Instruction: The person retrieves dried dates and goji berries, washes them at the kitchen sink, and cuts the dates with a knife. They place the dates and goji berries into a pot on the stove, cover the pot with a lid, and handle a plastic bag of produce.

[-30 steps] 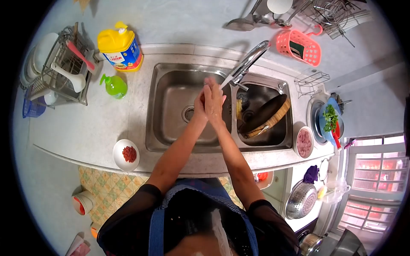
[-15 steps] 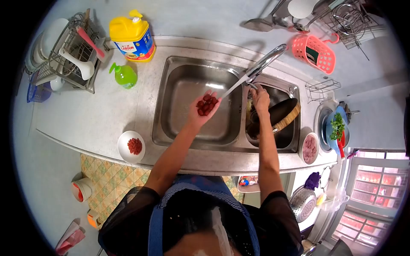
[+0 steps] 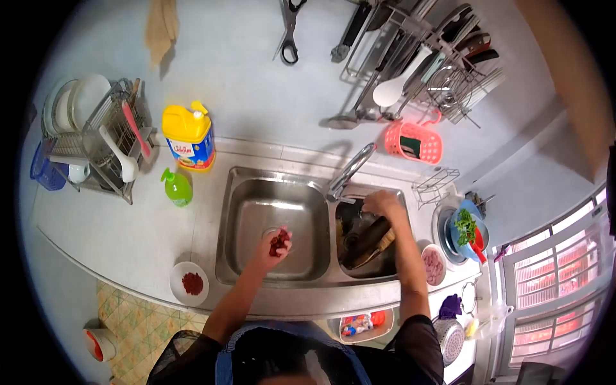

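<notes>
**Left hand [image 3: 276,246] cups dark red fruits [image 3: 279,242] over the left basin [image 3: 282,221]; right hand [image 3: 383,203] over the right one**

Head view: I have the fruits in my left palm, fingers curled around them, near the front of the left basin. That forearm crosses the front rim, so the near edge is taken up. Beyond the hand I have bare steel to the back wall, with more to the left and a strip up to the divider.

My right hand sits at the rear of the right basin [image 3: 396,253], just beside the tap [image 3: 350,170]. Its fingers are hidden from me, so I cannot tell whether they are open or closed, or what they touch. A dark item with a tan edge [image 3: 367,245] leans in that basin below the hand, leaving little room.

On the desk [image 3: 96,224], a white bowl [image 3: 178,277] of small red pieces [image 3: 192,283] stands near the front edge, left of the sink. Open surface runs from it back to the green bottle [image 3: 178,190]. A bowl of pink pieces [image 3: 434,265] crowds the right basin's outer rim.
</notes>
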Motion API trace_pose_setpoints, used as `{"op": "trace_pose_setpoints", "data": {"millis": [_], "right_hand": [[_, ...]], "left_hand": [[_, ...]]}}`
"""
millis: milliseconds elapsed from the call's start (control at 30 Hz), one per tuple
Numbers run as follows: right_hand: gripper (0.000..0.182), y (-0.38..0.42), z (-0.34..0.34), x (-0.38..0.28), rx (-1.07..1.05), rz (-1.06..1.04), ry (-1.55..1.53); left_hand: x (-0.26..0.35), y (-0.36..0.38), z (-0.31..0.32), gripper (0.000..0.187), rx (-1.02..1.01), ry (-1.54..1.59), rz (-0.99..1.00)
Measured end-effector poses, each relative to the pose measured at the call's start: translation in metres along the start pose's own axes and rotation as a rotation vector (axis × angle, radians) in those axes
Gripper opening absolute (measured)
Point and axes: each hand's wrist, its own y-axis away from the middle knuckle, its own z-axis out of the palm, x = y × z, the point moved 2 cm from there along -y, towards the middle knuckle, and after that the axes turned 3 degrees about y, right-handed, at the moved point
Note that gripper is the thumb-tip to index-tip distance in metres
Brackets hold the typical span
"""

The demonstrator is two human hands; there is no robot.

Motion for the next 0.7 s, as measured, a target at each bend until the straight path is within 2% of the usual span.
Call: {"op": "trace_pose_setpoints", "data": {"millis": [33, 67, 133, 167, 200, 233, 300, 333, 367, 400, 433, 467, 567, 667, 700], "right_hand": [[0.027, 0.046, -0.048, 0.002, 0.248, 0.063, -0.139], [0.023, 0.059, -0.079, 0.014, 0.547, 0.104, -0.095], [0.014, 0.075, -0.157, 0.043, 0.913, 0.228, 0.04], [0.011, 0.105, -0.208, 0.038, 1.188, 0.058, 0.102], [0.008, 0.111, -0.251, 0.039, 1.409, 0.087, 0.241], [0.009, 0.114, -0.289, 0.039, 1.469, 0.1, 0.215], [0.022, 0.092, -0.351, 0.057, 1.636, 0.174, 0.498], [0.026, 0.09, -0.374, 0.065, 1.818, 0.009, 0.805], [0.04, 0.051, -0.398, 0.094, 1.703, 0.095, 0.655], [0.036, 0.068, -0.409, 0.073, 1.576, 0.27, 0.867], [0.029, 0.074, -0.42, 0.06, 1.369, 0.461, 0.705], [0.032, 0.068, -0.433, 0.061, 1.326, 0.457, 0.761], [0.046, 0.068, -0.439, 0.074, 1.388, 0.307, 0.977], [0.033, 0.082, -0.449, 0.053, 1.304, 0.342, 0.782], [0.033, 0.079, -0.463, 0.07, 1.304, 0.329, 0.779]], "left_hand": [[0.0, 0.004, 0.001, 0.019, -0.016, -0.043, -0.006], [0.0, 0.008, 0.001, 0.018, -0.028, -0.085, -0.012], [0.0, 0.013, 0.005, 0.018, -0.037, -0.104, -0.016], [-0.002, 0.02, 0.012, 0.019, -0.053, -0.137, -0.003], [-0.003, 0.025, 0.015, 0.02, -0.063, -0.167, 0.008], [-0.003, 0.026, 0.016, 0.02, -0.054, -0.161, 0.011], [0.0, 0.03, 0.017, 0.025, -0.113, -0.217, 0.078], [-0.001, 0.032, 0.02, 0.028, -0.142, -0.196, 0.061], [0.0, 0.032, 0.025, 0.031, -0.164, -0.166, 0.05], [-0.001, 0.037, 0.034, 0.035, -0.156, -0.196, 0.075], [-0.003, 0.041, 0.039, 0.036, -0.123, -0.174, 0.08], [-0.003, 0.046, 0.045, 0.035, -0.112, -0.188, 0.095], [-0.004, 0.052, 0.056, 0.036, -0.107, -0.174, 0.119], [-0.003, 0.048, 0.059, 0.036, -0.098, -0.08, 0.087], [-0.001, 0.047, 0.059, 0.036, -0.037, -0.06, 0.088]]}}
